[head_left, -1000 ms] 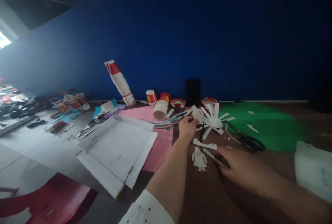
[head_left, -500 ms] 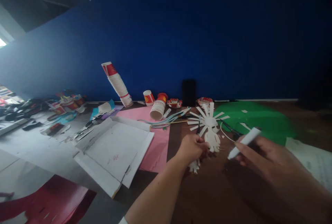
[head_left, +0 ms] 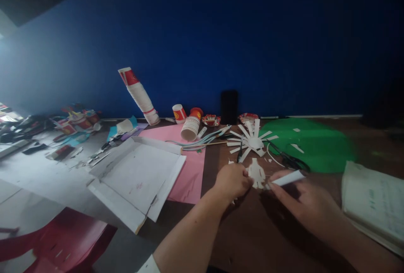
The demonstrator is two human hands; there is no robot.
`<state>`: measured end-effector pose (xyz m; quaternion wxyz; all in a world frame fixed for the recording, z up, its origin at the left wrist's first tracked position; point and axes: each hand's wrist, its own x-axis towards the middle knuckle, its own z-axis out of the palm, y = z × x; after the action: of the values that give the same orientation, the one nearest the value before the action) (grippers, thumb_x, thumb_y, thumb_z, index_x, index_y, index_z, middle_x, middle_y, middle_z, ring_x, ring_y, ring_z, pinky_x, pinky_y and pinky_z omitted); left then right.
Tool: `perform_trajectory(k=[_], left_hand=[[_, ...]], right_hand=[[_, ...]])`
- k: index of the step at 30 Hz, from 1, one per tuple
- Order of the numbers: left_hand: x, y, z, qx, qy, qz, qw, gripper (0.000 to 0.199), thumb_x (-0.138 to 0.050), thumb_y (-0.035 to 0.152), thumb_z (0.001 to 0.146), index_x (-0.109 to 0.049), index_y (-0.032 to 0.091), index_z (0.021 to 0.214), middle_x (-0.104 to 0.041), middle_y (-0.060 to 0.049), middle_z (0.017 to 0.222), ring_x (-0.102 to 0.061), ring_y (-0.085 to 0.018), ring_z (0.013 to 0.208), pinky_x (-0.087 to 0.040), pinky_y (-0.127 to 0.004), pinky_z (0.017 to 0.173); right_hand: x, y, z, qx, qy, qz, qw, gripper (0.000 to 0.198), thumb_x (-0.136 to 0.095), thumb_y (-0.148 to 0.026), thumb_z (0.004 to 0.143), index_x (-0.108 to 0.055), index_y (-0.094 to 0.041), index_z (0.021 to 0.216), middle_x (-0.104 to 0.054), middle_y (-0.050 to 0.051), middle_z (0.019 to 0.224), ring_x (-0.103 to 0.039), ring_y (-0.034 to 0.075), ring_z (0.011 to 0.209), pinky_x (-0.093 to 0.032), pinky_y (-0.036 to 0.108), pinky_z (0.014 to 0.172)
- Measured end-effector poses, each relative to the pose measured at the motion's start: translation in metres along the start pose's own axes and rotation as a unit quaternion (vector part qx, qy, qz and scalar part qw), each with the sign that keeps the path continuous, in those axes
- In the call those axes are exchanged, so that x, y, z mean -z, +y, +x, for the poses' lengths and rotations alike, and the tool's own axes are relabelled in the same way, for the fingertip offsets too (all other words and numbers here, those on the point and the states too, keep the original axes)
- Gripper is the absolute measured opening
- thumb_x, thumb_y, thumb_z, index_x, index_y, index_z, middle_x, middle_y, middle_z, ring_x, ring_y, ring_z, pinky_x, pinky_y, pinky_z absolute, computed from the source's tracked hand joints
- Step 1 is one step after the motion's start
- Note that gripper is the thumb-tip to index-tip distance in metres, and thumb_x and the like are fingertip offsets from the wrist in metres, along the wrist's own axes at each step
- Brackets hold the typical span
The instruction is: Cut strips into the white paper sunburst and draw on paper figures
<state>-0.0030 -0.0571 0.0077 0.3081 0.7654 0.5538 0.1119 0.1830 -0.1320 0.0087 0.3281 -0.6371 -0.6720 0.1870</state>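
My left hand (head_left: 232, 181) rests on the brown tabletop with curled fingers, its fingertips pinching the left edge of a white paper cutout (head_left: 256, 173). The cutout lies flat and has notched edges and small slits. A white tube (head_left: 288, 177) with a narrowed tip is gripped in my right hand (head_left: 311, 203), its tip close to the cutout's lower right edge. Whether it is a marker or a glue tube is unclear. Just beyond lies a white paper cup (head_left: 253, 142) cut into spread strips. A slim dark tool (head_left: 240, 151) stands out behind my left fingers.
Black-handled scissors (head_left: 292, 161) lie by a green sheet (head_left: 322, 146). A notebook (head_left: 372, 201) is at the right. To the left are an open white box lid (head_left: 139, 176), pink paper (head_left: 192, 176), a leaning cup stack (head_left: 140, 98) and a red chair (head_left: 72, 239).
My right hand has moved left, bringing the tube to the cutout and tilting it flatter. The cutout now lies apart from the strip-cut cup. The view has shifted slightly.
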Motion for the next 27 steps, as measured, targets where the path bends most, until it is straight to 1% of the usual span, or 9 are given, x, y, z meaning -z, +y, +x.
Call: perform_trajectory(k=[3, 8, 11, 15, 19, 21, 24, 27], left_hand=[[0.0017, 0.0013, -0.0008, -0.013, -0.003, 0.015, 1.000, 0.018, -0.063, 0.035, 0.076, -0.072, 0.020, 0.074, -0.073, -0.009, 0.081, -0.065, -0.023, 0.077, -0.045, -0.029, 0.069], [0.0027, 0.0018, -0.0017, -0.023, -0.011, 0.025, 0.999, 0.015, -0.063, 0.032, 0.076, -0.071, 0.020, 0.073, -0.072, -0.009, 0.081, -0.065, -0.023, 0.077, -0.045, -0.030, 0.069], [0.0028, 0.0012, -0.0017, -0.026, -0.014, 0.023, 0.999, 0.014, -0.062, 0.031, 0.076, -0.071, 0.020, 0.074, -0.072, -0.009, 0.082, -0.065, -0.024, 0.077, -0.044, -0.030, 0.068], [0.0042, 0.0020, -0.0027, -0.023, -0.017, 0.018, 0.999, 0.013, -0.063, 0.031, 0.075, -0.071, 0.020, 0.074, -0.072, -0.008, 0.080, -0.064, -0.023, 0.075, -0.042, -0.029, 0.064], [0.0055, 0.0042, -0.0043, -0.007, -0.021, 0.012, 1.000, 0.012, -0.064, 0.031, 0.075, -0.071, 0.021, 0.074, -0.071, -0.008, 0.078, -0.064, -0.023, 0.073, -0.043, -0.029, 0.063], [0.0061, 0.0052, -0.0048, -0.008, -0.022, 0.015, 1.000, 0.013, -0.063, 0.031, 0.076, -0.071, 0.021, 0.075, -0.072, -0.008, 0.079, -0.064, -0.023, 0.073, -0.044, -0.029, 0.064], [0.0077, 0.0063, -0.0052, -0.013, -0.032, 0.037, 0.999, 0.016, -0.061, 0.032, 0.078, -0.072, 0.021, 0.080, -0.073, -0.009, 0.084, -0.067, -0.024, 0.080, -0.047, -0.029, 0.069], [0.0093, 0.0066, -0.0055, -0.017, -0.046, 0.059, 0.997, 0.018, -0.058, 0.032, 0.078, -0.072, 0.021, 0.084, -0.074, -0.008, 0.090, -0.067, -0.024, 0.085, -0.049, -0.030, 0.072]], right_hand=[[-0.0006, 0.0008, 0.0003, -0.002, 0.009, 0.004, 1.000, 0.024, -0.057, -0.047, 0.085, -0.071, -0.028, 0.090, -0.080, 0.005, 0.098, -0.073, 0.031, 0.089, -0.056, 0.041, 0.081], [0.0015, -0.0004, -0.0006, -0.007, 0.012, -0.013, 1.000, 0.023, -0.056, -0.049, 0.086, -0.071, -0.032, 0.087, -0.079, 0.001, 0.088, -0.073, 0.029, 0.079, -0.055, 0.039, 0.073], [0.0024, -0.0014, -0.0015, -0.008, 0.013, -0.029, 0.999, 0.021, -0.056, -0.048, 0.089, -0.070, -0.033, 0.086, -0.078, 0.000, 0.085, -0.072, 0.028, 0.075, -0.054, 0.039, 0.072], [0.0024, -0.0015, -0.0016, -0.015, 0.014, -0.037, 0.999, 0.019, -0.056, -0.047, 0.088, -0.070, -0.034, 0.087, -0.079, 0.001, 0.085, -0.072, 0.030, 0.074, -0.055, 0.039, 0.070], [0.0014, -0.0002, -0.0013, -0.014, 0.019, -0.040, 0.999, 0.022, -0.058, -0.049, 0.086, -0.071, -0.032, 0.087, -0.078, 0.002, 0.081, -0.072, 0.030, 0.069, -0.055, 0.040, 0.070], [0.0010, 0.0005, -0.0012, -0.004, 0.029, -0.040, 0.999, 0.023, -0.057, -0.049, 0.086, -0.071, -0.031, 0.086, -0.078, 0.003, 0.082, -0.072, 0.030, 0.070, -0.056, 0.039, 0.072], [0.0005, 0.0017, -0.0007, 0.017, 0.044, -0.043, 0.998, 0.023, -0.056, -0.048, 0.086, -0.071, -0.030, 0.085, -0.079, 0.003, 0.085, -0.073, 0.029, 0.076, -0.057, 0.038, 0.074], [0.0004, 0.0026, -0.0005, 0.027, 0.037, -0.047, 0.998, 0.025, -0.055, -0.048, 0.088, -0.070, -0.029, 0.087, -0.079, 0.002, 0.086, -0.074, 0.027, 0.077, -0.057, 0.036, 0.071]])
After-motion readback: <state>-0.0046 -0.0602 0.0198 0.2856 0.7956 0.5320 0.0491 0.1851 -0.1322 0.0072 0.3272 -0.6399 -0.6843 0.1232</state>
